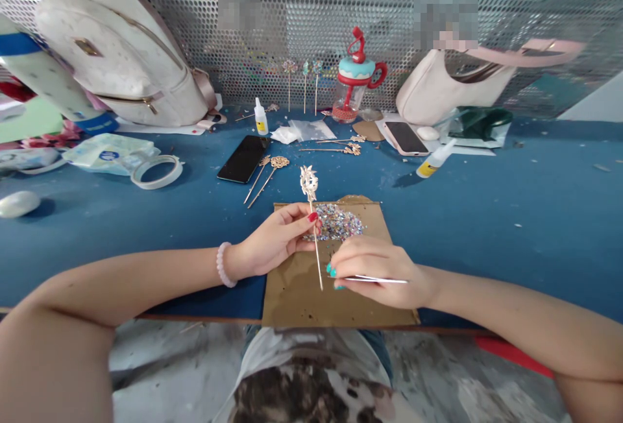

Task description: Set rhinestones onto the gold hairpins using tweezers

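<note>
My left hand pinches the thin stem of a hairpin and holds it upright, its pale flower ornament at the top. My right hand is closed round a thin white stick tool that lies sideways across the fingers. Both hands rest over a brown cardboard sheet. A heap of small glittering beads lies on the cardboard just beyond the hands.
On the blue table lie a black phone, two gold hairpins, glue bottles, a tape roll, a second phone, a red-lidded cup and two bags.
</note>
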Available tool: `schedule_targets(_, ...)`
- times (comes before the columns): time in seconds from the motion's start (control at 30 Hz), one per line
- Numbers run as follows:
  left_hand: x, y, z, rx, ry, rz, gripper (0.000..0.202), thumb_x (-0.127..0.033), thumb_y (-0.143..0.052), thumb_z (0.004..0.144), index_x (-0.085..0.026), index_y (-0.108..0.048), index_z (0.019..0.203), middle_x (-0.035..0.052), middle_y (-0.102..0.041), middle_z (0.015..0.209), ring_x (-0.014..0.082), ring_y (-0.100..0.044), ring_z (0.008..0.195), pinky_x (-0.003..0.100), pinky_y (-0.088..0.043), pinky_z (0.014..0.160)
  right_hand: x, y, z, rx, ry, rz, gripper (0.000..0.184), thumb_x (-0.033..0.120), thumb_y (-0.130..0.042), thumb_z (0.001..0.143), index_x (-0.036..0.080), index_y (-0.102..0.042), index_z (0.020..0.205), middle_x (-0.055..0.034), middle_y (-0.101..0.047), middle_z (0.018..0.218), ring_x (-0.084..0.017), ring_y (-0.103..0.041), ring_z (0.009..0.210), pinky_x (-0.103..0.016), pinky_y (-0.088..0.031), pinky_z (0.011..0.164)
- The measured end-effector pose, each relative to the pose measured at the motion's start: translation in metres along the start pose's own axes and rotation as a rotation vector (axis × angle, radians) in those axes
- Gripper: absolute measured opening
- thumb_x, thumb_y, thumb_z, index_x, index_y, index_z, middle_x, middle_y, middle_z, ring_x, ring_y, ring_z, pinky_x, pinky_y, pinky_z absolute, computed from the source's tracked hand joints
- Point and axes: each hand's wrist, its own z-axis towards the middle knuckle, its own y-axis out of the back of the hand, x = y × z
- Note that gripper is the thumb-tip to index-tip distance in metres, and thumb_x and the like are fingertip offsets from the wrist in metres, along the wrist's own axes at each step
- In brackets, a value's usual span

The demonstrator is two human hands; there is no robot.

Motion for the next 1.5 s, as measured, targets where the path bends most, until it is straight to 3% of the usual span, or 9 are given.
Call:
schedule_targets(0.7, -0.0011, -0.0013, -0.0003, -0.033, 0.011, 0.002, 0.026, -0.030, -0.076, 0.077, -0.015, -0.057, 0.084, -0.0029, -0.058, 0.073, 0.0048, -0.056, 0.063, 0.014, -0.055, 0.058, -0.0002, -0.0013, 0.0001, -0.006, 0.054, 0.022, 0.009, 0.010, -0.059, 0.088, 0.013, -0.061, 0.096, -0.0083, -0.069, 0.087, -0.013, -0.063, 0.082, -0.028, -0.052, 0.075)
schedule_targets(1.5, -0.0018, -0.0033, -0.0011, -0.017, 0.002, 0.024, 0.026, -0.030, -0.075, 0.078, -0.015, -0.056, 0.084, -0.0024, -0.057, 0.073, 0.0054, -0.055, 0.064, 0.015, -0.055, 0.057, 0.0007, -0.0015, 0.0017, 0.031, 0.001, 0.029, 0.008, 0.016, -0.055, 0.092, 0.014, -0.060, 0.098, -0.0077, -0.067, 0.088, -0.012, -0.061, 0.084, -0.026, -0.052, 0.077)
